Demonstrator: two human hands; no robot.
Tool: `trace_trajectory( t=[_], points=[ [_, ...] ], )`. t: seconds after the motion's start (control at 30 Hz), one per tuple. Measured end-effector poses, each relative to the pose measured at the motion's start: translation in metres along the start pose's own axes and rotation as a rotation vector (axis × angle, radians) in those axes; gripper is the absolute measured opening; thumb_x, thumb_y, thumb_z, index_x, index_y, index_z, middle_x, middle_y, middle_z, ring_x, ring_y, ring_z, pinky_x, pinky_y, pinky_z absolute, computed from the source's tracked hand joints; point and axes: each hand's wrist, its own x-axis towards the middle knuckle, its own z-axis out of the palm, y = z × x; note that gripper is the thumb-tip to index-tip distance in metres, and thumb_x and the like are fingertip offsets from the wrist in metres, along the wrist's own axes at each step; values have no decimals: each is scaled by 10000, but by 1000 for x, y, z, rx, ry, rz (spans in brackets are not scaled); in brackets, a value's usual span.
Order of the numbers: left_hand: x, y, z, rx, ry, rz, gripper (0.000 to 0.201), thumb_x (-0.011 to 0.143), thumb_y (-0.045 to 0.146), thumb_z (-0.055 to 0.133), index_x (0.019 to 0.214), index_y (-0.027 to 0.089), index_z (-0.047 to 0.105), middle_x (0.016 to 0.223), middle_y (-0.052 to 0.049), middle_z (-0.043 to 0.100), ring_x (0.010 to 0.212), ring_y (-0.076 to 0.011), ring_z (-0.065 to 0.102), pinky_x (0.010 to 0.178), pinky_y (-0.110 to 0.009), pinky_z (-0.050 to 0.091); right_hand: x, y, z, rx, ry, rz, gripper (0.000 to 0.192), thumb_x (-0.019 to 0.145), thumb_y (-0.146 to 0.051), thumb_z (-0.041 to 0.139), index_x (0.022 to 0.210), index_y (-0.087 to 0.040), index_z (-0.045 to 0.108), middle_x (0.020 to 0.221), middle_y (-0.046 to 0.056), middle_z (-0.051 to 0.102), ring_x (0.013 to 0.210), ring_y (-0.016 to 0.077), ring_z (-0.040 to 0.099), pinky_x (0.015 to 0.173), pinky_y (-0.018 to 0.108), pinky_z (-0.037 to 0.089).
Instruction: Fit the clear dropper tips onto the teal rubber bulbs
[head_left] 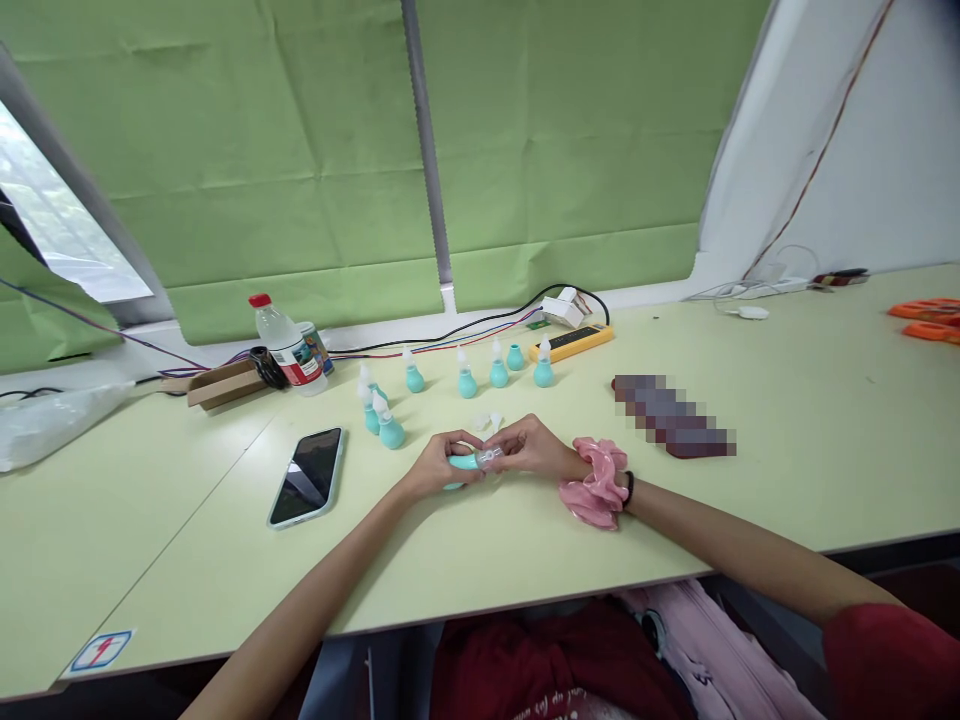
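My left hand (439,466) is closed around the teal bulb of a nasal aspirator (463,462), low over the table. At the bulb's neck, the fingers of my right hand (534,448) pinch its clear plastic end (490,458). A pink scrunchie (598,482) and a dark band circle my right wrist. Small clear plastic pieces (487,421) lie just beyond my hands. Farther back stand several teal aspirators with clear tips, among them one (467,380) in the middle and one (391,431) nearer on the left. A teal bulb (515,357) without a tip stands among them.
Left of my arm lies a phone (307,477). Behind it are a red-capped bottle (289,345), a can (313,346) and a cardboard tray (231,384). A yellow-black device (574,342) and cables line the back. At right are a blurred-out item (671,415) and orange-handled scissors (930,320).
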Motion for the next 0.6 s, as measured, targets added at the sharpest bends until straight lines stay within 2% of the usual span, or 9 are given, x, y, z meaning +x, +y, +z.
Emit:
trace_trajectory(
  t=[0.17, 0.4, 0.6],
  points=[
    [-3, 5, 4, 34, 62, 70, 339, 555, 193, 624, 840, 172, 443, 556, 58, 525, 424, -50, 414, 425, -168, 334, -2, -3, 5, 86, 45, 68, 345, 564, -366, 665, 754, -79, 631, 486, 0, 565, 432, 112, 547, 415, 216, 455],
    [-9, 9, 13, 244, 165, 209, 345, 589, 175, 589, 861, 192, 379, 555, 56, 545, 474, -66, 427, 470, -170, 334, -3, -10, 7, 123, -19, 145, 345, 621, -434, 606, 629, -90, 592, 420, -16, 522, 355, 84, 500, 350, 183, 395],
    [-7, 9, 15, 408, 288, 332, 314, 589, 215, 586, 818, 200, 372, 570, 57, 544, 495, -76, 432, 497, -181, 337, -1, -13, 14, 221, 72, 293, 373, 629, -463, 592, 562, -98, 555, 397, -9, 527, 351, 78, 496, 348, 167, 372]
  ],
)
